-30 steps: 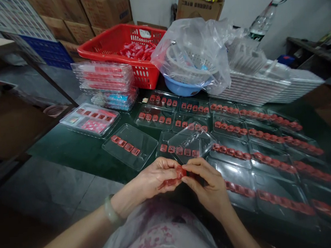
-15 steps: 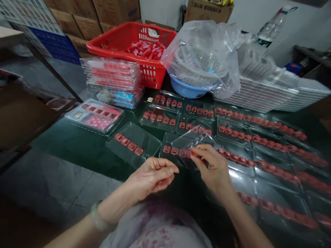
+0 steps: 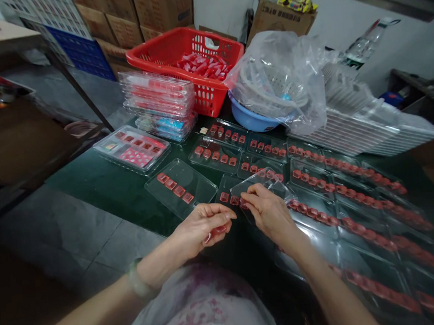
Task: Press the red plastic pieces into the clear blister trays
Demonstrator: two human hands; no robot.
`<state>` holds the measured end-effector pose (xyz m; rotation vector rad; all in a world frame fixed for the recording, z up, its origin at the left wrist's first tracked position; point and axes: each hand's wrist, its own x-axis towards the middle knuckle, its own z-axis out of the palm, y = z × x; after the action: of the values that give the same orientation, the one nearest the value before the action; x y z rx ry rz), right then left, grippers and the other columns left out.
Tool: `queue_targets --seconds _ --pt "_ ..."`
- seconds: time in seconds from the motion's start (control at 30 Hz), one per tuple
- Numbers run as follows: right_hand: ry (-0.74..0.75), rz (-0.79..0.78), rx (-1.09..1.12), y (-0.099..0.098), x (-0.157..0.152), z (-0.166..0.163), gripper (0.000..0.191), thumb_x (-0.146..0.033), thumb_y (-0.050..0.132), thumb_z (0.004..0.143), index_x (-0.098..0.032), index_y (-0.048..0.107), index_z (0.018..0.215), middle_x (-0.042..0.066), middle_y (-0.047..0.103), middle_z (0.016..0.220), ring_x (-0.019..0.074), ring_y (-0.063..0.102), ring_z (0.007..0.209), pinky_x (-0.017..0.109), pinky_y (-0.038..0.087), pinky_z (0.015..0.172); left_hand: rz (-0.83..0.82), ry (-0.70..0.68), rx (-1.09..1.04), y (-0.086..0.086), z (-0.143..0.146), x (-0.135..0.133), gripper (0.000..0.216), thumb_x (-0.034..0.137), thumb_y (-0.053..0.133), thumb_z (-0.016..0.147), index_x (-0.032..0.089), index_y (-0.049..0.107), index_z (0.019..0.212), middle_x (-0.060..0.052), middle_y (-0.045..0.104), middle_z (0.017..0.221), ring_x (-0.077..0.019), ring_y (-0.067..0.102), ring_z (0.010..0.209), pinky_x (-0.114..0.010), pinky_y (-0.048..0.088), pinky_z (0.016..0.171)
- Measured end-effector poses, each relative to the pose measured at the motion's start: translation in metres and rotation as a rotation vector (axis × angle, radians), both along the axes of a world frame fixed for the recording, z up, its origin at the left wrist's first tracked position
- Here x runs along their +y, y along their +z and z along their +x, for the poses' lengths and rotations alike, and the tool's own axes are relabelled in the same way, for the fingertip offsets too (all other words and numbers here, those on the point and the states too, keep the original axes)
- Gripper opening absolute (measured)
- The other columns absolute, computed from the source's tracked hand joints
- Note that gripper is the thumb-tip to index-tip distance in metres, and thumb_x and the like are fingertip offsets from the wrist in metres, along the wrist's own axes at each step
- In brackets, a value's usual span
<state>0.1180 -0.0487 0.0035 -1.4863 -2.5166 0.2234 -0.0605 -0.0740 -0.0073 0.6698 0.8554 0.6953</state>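
Note:
My left hand (image 3: 201,226) is curled at the near table edge, fingers closed on a strip of small red pieces (image 3: 218,231). My right hand (image 3: 266,209) rests on a clear plastic tray (image 3: 258,180) just ahead, fingertips pinched at the row of red squares (image 3: 230,199) in that tray. A loose clear tray (image 3: 181,187) with several red squares lies to the left of both hands.
Rows of clear trays with red squares (image 3: 339,188) cover the green table (image 3: 102,186) to the right. Behind stand a stack of filled trays (image 3: 158,104), a red basket (image 3: 187,64), a bagged blue bowl (image 3: 271,85), empty tray stacks (image 3: 364,126) and cardboard boxes (image 3: 159,6).
My right hand left the red strip in my left hand and reached forward onto the tray. The left hand stayed near the edge, still closed on the strip.

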Motion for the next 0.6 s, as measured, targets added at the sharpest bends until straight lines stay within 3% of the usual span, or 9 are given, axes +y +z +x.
queue_targets --seconds 0.1,0.2,0.3,0.43,0.6 --pt "-0.004 0.041 -0.082 -0.002 0.000 -0.003 0.021 -0.013 0.041 0.083 -0.021 0.058 0.089 0.004 0.053 0.086 0.0151 0.049 0.081 0.024 0.039 0.063 -0.121 0.087 -0.095 -0.004 -0.001 0.004 0.020 0.028 0.058 0.072 0.011 0.060 0.083 -0.001 0.051 0.061 -0.0028 0.039 0.041 -0.014 0.015 0.034" --pt "-0.010 0.062 -0.119 -0.004 0.000 -0.003 0.021 -0.013 0.040 0.082 -0.021 0.058 0.092 0.006 0.054 0.089 0.0174 0.048 0.086 0.026 0.040 0.066 -0.289 0.143 -0.239 -0.005 -0.004 0.009 0.021 0.027 0.056 0.073 0.010 0.060 0.085 -0.004 0.054 0.069 -0.0073 0.050 0.052 -0.014 0.027 0.037" --pt "-0.020 0.081 -0.096 -0.002 -0.003 0.000 0.031 -0.012 0.040 0.081 -0.020 0.052 0.108 0.007 0.055 0.094 0.0196 0.048 0.091 0.029 0.042 0.072 -0.390 0.131 -0.388 -0.002 -0.006 0.012 0.025 0.028 0.050 0.077 0.007 0.059 0.087 -0.008 0.057 0.074 -0.0130 0.055 0.062 -0.017 0.036 0.042" --pt "-0.077 0.140 0.061 0.011 -0.016 -0.001 0.044 -0.012 0.039 0.081 -0.021 0.038 0.124 0.009 0.050 0.110 0.0205 0.049 0.094 0.032 0.042 0.076 -0.445 0.127 -0.458 0.002 -0.003 0.013 0.026 0.027 0.046 0.079 0.005 0.058 0.087 -0.011 0.059 0.077 -0.0179 0.058 0.068 -0.021 0.041 0.047" --pt "0.102 -0.020 0.246 0.030 -0.029 -0.010 0.030 -0.016 0.044 0.081 -0.024 0.051 0.109 0.005 0.054 0.098 0.0172 0.049 0.090 0.029 0.042 0.075 -0.395 0.120 -0.367 0.003 0.009 0.010 0.022 0.030 0.048 0.079 0.010 0.056 0.076 -0.005 0.057 0.059 -0.0137 0.055 0.049 -0.020 0.037 0.037"
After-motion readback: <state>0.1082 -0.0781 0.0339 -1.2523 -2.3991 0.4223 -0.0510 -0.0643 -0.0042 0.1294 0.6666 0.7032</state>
